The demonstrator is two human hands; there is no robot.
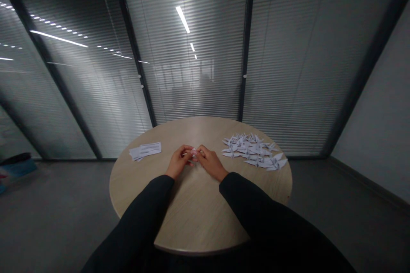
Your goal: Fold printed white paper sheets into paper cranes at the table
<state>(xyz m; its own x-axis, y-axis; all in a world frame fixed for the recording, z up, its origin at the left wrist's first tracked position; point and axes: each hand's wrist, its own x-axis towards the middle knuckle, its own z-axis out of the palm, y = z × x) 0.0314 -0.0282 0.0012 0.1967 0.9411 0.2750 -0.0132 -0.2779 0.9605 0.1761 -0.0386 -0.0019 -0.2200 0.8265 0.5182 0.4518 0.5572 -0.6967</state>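
Observation:
Over the middle of the round wooden table (195,222), my left hand (180,160) and my right hand (209,161) meet with fingertips close together. Both are closed on a small piece of white folded paper (194,152), mostly hidden by the fingers, so its exact shape cannot be made out. Right of my hands lies a spread-out pile of folded white paper cranes (253,149). To the left, several white paper strips (145,150) lie in a loose, overlapping stack, with faint lines on them.
Behind the table's far edge stands a glass partition with blinds (198,85) and dark frames. A plain wall (381,128) rises at the right. On the grey floor at the far left is a blue bin-like container (19,166).

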